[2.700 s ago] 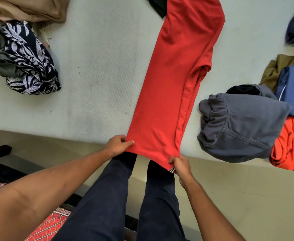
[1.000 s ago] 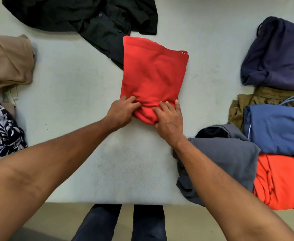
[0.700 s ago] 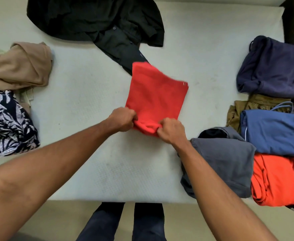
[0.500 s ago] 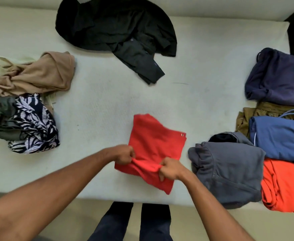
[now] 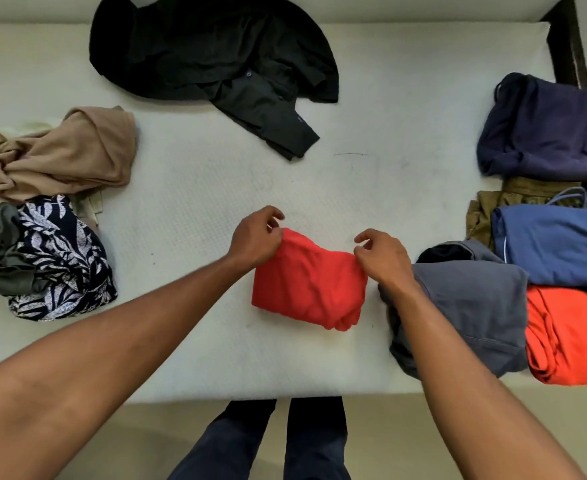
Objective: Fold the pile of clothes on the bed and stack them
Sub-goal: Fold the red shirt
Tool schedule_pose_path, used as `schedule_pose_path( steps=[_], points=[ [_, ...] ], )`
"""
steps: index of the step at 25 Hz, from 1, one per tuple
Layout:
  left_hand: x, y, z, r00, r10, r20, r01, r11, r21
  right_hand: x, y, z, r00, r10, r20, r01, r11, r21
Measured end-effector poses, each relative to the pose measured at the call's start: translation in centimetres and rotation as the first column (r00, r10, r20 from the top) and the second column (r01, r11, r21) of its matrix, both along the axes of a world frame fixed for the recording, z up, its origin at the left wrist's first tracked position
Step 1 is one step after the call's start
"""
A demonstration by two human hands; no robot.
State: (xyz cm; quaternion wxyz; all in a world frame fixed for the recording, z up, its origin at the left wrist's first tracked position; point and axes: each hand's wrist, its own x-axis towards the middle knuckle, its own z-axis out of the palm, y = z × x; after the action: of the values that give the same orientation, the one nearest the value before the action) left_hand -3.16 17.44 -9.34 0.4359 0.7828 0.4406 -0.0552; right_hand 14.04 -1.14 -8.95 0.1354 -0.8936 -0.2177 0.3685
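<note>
The folded red garment (image 5: pixel 306 292) lies on the bed (image 5: pixel 181 209) near its front edge, just beside a folded grey garment (image 5: pixel 475 306). My left grip (image 5: pixel 255 239) and right grip (image 5: pixel 384 259) each pinch one of its far corners. A black shirt (image 5: pixel 216 53) lies beyond.

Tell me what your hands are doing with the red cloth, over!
Left hand and right hand each pinch a far corner of the red cloth. Cloth folded, flat on the bed. Grey garment close on right.
</note>
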Motion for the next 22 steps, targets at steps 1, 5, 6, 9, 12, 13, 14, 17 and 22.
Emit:
schedule_pose_path(
  steps=[1,5,6,9,12,13,14,17,22],
  points=[
    [-0.3,-0.5,-0.2,0.998,-0.027,0.052,0.02,0.992,0.125,-0.8,-0.1,0.1,0.994,-0.002,0.109,-0.002,0.999,0.04],
    [-2.9,-3.5,-2.1,0.933,-0.303,0.194,0.193,0.876,0.441,-7.3,-0.2,-0.2,0.896,-0.008,0.444,-0.176,0.912,0.371],
    [-3.7,-4.7,-2.8,0.911,-0.364,0.193,0.241,0.851,0.466,-9.5,-0.1,-0.4,0.881,0.028,0.473,-0.246,0.88,0.407],
    [-5.8,-7.5,-4.6,0.863,-0.502,0.065,0.413,0.773,0.481,-14.0,-0.9,-2.5,0.896,0.149,0.418,-0.304,0.892,0.334],
    [-6.1,-7.5,-6.5,0.832,-0.531,-0.161,0.546,0.732,0.409,-13.5,-3.4,-6.3,0.917,0.136,0.374,-0.179,0.98,0.083],
    [-5.8,-7.2,-7.3,0.822,-0.524,-0.222,0.568,0.735,0.37,-12.7,-4.2,-7.6,0.93,0.092,0.357,-0.114,0.993,0.039],
    [-5.4,-6.9,-8.2,0.817,-0.51,-0.27,0.576,0.75,0.325,-11.8,-4.8,-8.8,0.938,0.048,0.344,-0.058,0.998,0.019],
    [-4.1,-6.2,-10.8,0.811,-0.491,-0.317,0.575,0.77,0.277,-10.4,-5.2,-11.5,0.938,0.01,0.345,-0.021,0.999,0.029],
    [-4.3,-5.8,-9.9,0.818,-0.521,-0.246,0.576,0.732,0.365,-10.4,-4.3,-9.5,0.911,-0.029,0.411,-0.005,0.997,0.082]
  ],
)
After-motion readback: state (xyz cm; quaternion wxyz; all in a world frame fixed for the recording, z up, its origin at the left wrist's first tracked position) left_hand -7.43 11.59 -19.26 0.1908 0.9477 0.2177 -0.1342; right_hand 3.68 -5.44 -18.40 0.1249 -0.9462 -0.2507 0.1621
